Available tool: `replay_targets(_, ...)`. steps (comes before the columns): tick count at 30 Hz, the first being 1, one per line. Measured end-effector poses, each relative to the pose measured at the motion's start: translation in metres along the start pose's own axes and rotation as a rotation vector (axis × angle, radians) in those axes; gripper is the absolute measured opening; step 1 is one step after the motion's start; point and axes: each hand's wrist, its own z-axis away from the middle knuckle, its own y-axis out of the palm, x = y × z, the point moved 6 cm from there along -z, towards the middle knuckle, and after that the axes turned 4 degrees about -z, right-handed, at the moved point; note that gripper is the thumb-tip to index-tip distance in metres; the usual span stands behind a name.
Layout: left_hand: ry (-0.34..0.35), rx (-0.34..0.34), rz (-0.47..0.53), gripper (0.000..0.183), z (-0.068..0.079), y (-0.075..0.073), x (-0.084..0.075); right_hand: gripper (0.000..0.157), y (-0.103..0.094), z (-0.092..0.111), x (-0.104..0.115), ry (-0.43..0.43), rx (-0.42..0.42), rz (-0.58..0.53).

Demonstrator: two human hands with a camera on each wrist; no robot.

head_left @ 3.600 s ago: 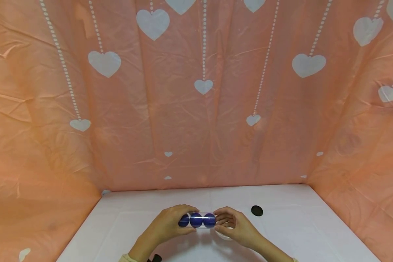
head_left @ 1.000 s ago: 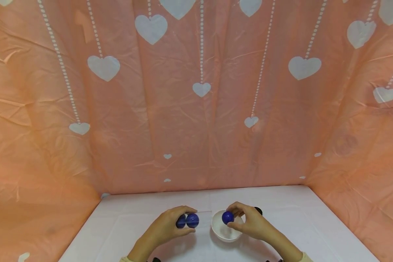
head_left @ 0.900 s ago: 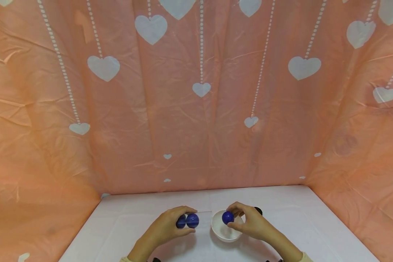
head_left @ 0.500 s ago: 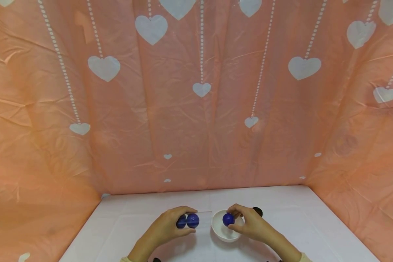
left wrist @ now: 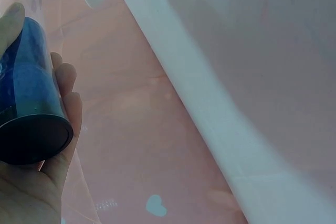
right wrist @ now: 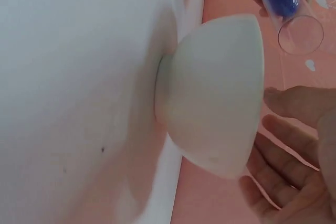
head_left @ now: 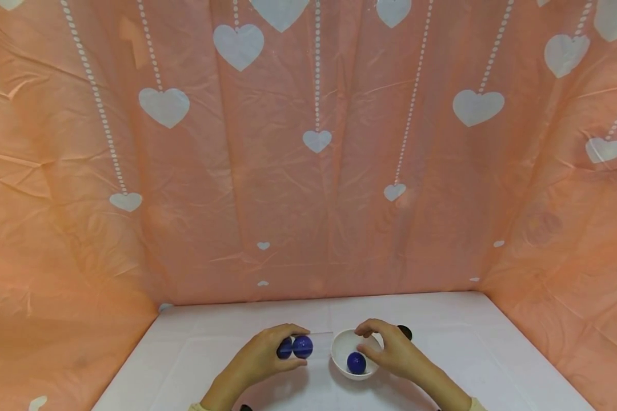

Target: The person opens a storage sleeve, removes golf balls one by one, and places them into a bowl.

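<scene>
My left hand [head_left: 262, 351] grips a clear tube [head_left: 322, 345] that lies sideways above the table. Two blue balls [head_left: 302, 346] sit inside, at the end within the hand. In the left wrist view a black cap [left wrist: 35, 139] closes that end; the other end is uncapped in the right wrist view. A white bowl [head_left: 340, 341] stands on the table just right of the tube. One blue ball [head_left: 356, 363] lies in it. Over the bowl's right rim, my right hand [head_left: 396, 354] has thumb and fingers apart, with nothing between them.
A round black lid [head_left: 405, 332] lies on the white table [head_left: 442, 319] behind the right hand, partly hidden by it. Orange sheeting [head_left: 313, 228] with white hearts rises at the back and both sides.
A ball came out of the tube into my right hand, which carried it over the bowl. Since half a second ago the fingers have parted and the ball has dropped into the bowl.
</scene>
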Motion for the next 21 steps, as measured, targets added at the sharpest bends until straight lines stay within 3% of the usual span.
replay_targets(10,0.021,-0.011,-0.007,0.047,0.000,0.000,-0.002,0.022,0.004,-0.003,0.010,-0.006,-0.017,-0.129)
replay_targets(16,0.012,0.004,0.004,0.048,-0.001,0.001,-0.003,0.024,0.008,-0.005,0.018,-0.018,-0.013,-0.249)
replay_targets(21,0.043,-0.014,-0.021,0.049,-0.001,0.001,-0.006,0.027,0.017,-0.004,0.020,0.006,0.015,-0.362)
